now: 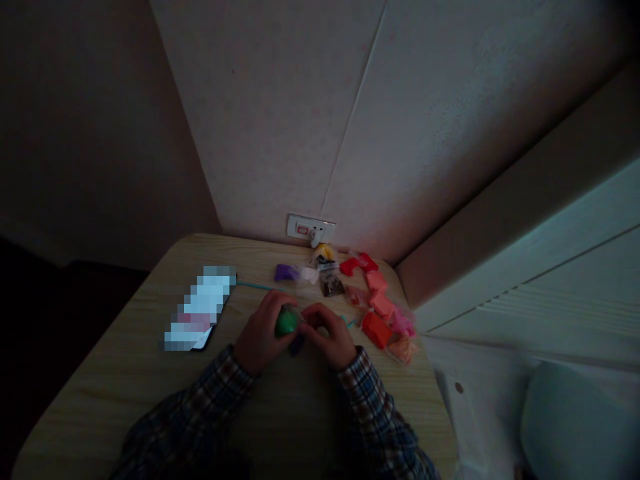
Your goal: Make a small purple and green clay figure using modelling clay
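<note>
My left hand [261,331] is wrapped round a packet of green modelling clay [287,323], which looks to be in a clear plastic bag. My right hand [327,333] meets it from the right, thumb and fingertips pinched at the bag's edge. Both hands are held just above the wooden table. Something small and dark [297,345] shows beneath the packet, too dim to name. Behind the hands lie a purple packet [286,272], a white packet [309,275] and a small clear bag with dark contents [331,283].
A phone [205,310] with a lit, blurred screen lies left on the table [125,373]; a teal cable [255,286] runs from it. Red pieces [360,263], pink packets [383,305] and an orange-red packet [377,329] sit right. A wall socket [311,229] is behind.
</note>
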